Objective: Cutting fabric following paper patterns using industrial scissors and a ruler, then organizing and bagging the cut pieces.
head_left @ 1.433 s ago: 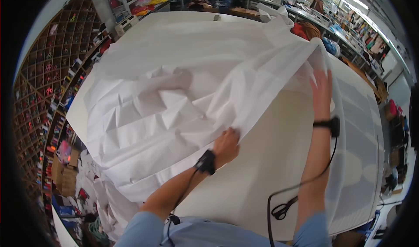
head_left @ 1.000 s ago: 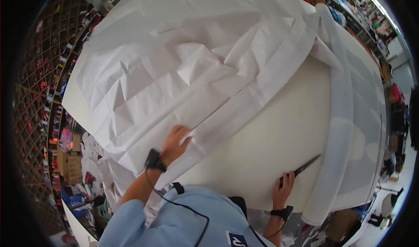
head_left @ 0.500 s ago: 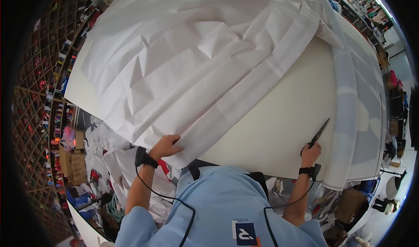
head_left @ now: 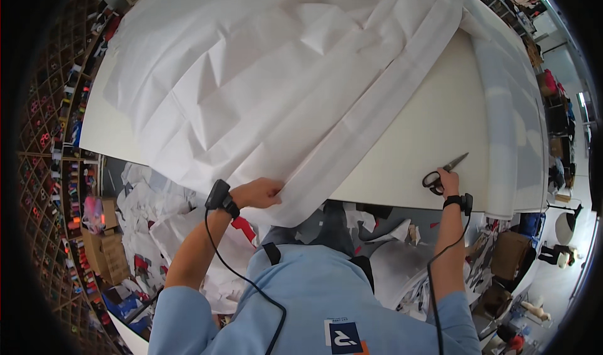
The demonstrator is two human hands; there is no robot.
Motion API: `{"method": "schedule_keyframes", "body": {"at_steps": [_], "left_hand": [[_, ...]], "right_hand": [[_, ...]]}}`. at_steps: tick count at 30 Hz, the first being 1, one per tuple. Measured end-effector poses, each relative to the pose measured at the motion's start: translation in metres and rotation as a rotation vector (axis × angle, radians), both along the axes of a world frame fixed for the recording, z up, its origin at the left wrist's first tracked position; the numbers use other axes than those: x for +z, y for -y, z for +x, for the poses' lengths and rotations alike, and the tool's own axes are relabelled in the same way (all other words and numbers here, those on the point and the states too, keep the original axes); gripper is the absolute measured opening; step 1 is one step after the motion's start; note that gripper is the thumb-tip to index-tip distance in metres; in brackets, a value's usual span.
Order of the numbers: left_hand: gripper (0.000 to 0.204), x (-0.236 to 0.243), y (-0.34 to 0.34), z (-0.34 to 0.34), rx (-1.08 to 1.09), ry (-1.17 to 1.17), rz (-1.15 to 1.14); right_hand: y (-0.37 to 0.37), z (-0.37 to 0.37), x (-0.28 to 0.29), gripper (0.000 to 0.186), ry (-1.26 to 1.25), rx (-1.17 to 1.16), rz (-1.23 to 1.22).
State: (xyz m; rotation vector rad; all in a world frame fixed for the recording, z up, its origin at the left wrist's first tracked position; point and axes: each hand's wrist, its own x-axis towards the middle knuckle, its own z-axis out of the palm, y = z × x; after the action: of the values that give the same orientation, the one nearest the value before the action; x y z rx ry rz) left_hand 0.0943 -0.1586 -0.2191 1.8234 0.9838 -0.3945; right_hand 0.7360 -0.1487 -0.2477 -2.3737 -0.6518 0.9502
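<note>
A large white sheet (head_left: 270, 72) lies crumpled and creased over most of the table (head_left: 427, 135), with its folded lower edge running diagonally from the far right down to the near edge. The left hand (head_left: 257, 193) rests on that near corner of the sheet, fingers curled over the fabric and pressing it where it hangs off the table edge. A black band with a cable sits on the left wrist.

The right hand (head_left: 447, 180) is closed around the handles of black scissors (head_left: 441, 174), which lie on the bare tabletop near the front edge, blades pointing away and to the right. The scissors are well apart from the sheet under the left hand and just beside a second white strip (head_left: 512, 116) that drapes down the right side of the table.

Below the table edge, white scraps (head_left: 163, 223) litter the floor. Cardboard boxes (head_left: 103, 242) stand at the left, next to shelving (head_left: 50, 141) holding small coloured items.
</note>
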Motion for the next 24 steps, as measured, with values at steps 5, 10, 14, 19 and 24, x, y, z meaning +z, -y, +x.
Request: {"method": "schedule_keyframes", "body": {"at_steps": [5, 10, 14, 19, 24], "left_hand": [[0.028, 0.043, -0.039, 0.033, 0.584, 0.68, -0.199], [0.043, 0.07, -0.065, 0.038, 0.666, 0.618, -0.659], [0.017, 0.047, 0.012, 0.013, 0.353, 0.256, -0.536], [0.044, -0.034, 0.071, -0.002, 0.424, 0.252, -0.091], [0.044, -0.009, 0.111, 0.035, 0.37, 0.16, 0.002]], "right_hand": [[0.041, -0.07, -0.004, 0.026, -0.227, 0.0, 0.22], [0.054, -0.078, -0.018, 0.026, -0.318, -0.079, 0.275], [0.057, -0.081, -0.013, 0.024, -0.425, -0.119, 0.33], [0.052, -0.092, -0.005, 0.022, -0.613, -0.107, 0.448], [0.076, -0.066, -0.007, 0.027, -0.856, -0.115, 0.565]]}}
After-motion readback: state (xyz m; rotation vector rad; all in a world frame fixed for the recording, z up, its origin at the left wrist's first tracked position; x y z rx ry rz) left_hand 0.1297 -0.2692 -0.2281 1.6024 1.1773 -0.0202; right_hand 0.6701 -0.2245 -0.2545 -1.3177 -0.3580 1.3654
